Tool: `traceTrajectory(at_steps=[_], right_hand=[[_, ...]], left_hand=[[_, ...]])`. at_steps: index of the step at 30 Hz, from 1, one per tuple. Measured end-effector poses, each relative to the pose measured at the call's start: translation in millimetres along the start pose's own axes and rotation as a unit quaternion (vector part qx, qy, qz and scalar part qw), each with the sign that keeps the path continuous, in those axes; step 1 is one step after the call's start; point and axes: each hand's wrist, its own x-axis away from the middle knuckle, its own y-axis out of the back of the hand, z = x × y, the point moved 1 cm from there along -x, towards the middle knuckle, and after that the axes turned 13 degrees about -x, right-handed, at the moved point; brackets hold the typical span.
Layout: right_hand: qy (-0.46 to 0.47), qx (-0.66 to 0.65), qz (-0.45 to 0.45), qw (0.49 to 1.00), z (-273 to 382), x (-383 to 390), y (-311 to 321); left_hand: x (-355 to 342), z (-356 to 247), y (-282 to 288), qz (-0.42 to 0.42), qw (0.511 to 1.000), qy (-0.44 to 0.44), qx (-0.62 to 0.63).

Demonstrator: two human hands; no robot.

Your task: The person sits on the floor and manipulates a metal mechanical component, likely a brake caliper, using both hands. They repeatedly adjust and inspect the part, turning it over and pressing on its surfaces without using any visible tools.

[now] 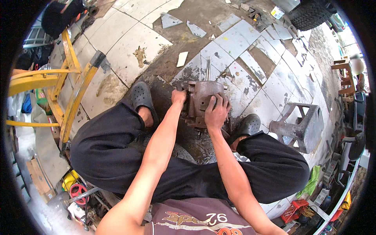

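Observation:
A rusty brown metal housing (203, 92) stands on a dark, stained patch of floor between my feet, with a bright steel shaft (208, 68) pointing away from me and a shorter stub at the near end. My left hand (179, 96) is closed at the housing's left side; what its fingertips grip is hidden. My right hand (217, 111) grips the housing's right side, fingers over the body. Dark clogs (143, 96) are on my feet, either side of the housing.
A yellow metal frame (68, 98) stands at left. A grey plastic stool (305, 125) is right of my leg. Broken tiles (170, 19) lie ahead, near a tyre (309, 13). Tools and scrap crowd both edges, including a red crate (293, 209) and green cloth (309, 180).

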Motion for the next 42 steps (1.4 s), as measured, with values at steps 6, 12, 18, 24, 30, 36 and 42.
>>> traceTrajectory(at_steps=[6, 12, 18, 24, 30, 36, 42], right_hand=[[-0.024, 0.016, -0.015, 0.999, -18, -1, 9], [-0.013, 0.0, -0.023, 1.0, -14, 2, 7], [-0.012, 0.003, -0.007, 1.0, -5, 1, 5], [-0.012, 0.014, -0.032, 0.999, -16, 1, 13], [-0.006, -0.012, -0.01, 1.0, -1, 4, 0], [-0.017, 0.004, -0.024, 1.0, -13, 2, 10], [-0.012, -0.027, -0.013, 0.999, -4, 6, 8]], left_hand=[[39, -8, -5, 0.097, 0.976, 0.008, 0.196], [16, 11, -8, 0.117, 0.974, -0.013, 0.192], [5, 10, -14, -0.057, 0.998, -0.006, -0.015], [17, 20, -23, 0.11, 0.971, -0.036, 0.208], [0, 19, -6, -0.064, 0.996, -0.034, 0.048], [31, 0, -1, 0.031, 0.999, -0.034, 0.03], [16, 18, 10, 0.155, 0.969, -0.034, 0.192]])
